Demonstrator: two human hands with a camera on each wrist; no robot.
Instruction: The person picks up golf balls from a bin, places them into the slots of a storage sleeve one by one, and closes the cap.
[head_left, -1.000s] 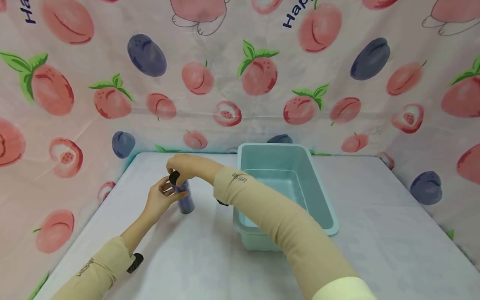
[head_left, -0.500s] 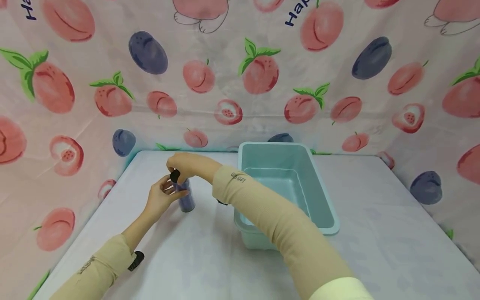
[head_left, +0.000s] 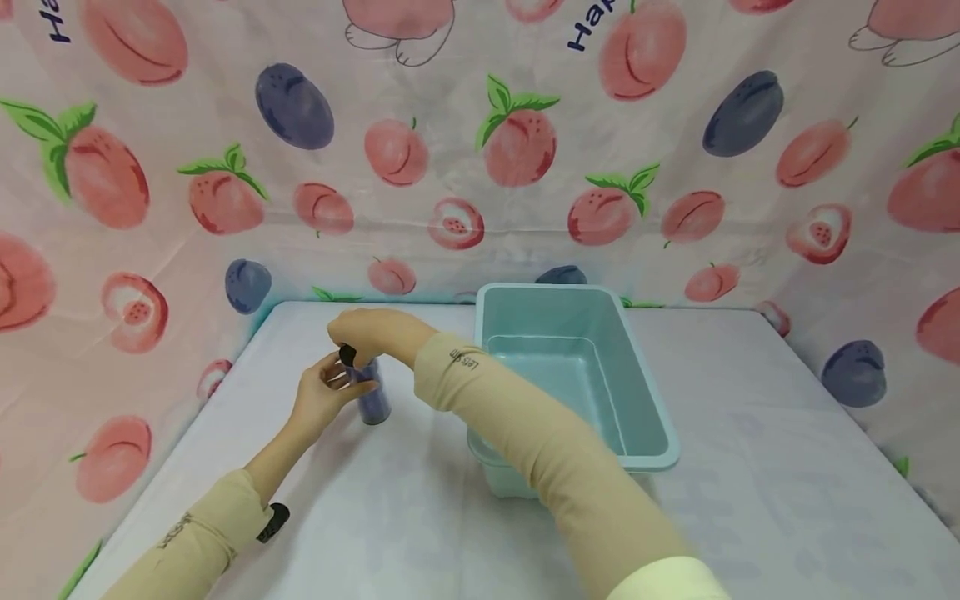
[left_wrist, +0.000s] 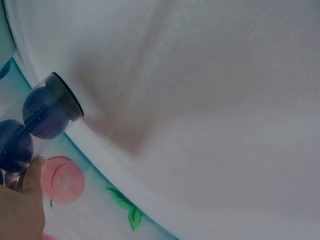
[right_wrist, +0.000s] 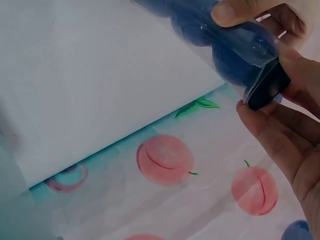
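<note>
A clear plastic tube (head_left: 373, 405) of blue balls (right_wrist: 235, 55) is at the table's left in the head view. Its dark lid (right_wrist: 270, 86) is at the upper end, which leans left. My left hand (head_left: 318, 400) holds the tube around its middle, thumb along the near side. My right hand (head_left: 369, 335) grips the lid from above, with fingers and thumb on its rim in the right wrist view. The lid still sits on the tube. In the left wrist view the tube's other end (left_wrist: 67, 95) appears just above the white surface; whether it touches is unclear.
A pale blue-green plastic basin (head_left: 652, 408) stands right of the tube, partly behind my right forearm. White cloth covers the table (head_left: 750, 467). A fruit-print curtain (head_left: 465, 150) hangs around the back and sides.
My right hand and wrist have turned and shifted slightly left at the lid. The left hand and the tube stay nearly in place.
</note>
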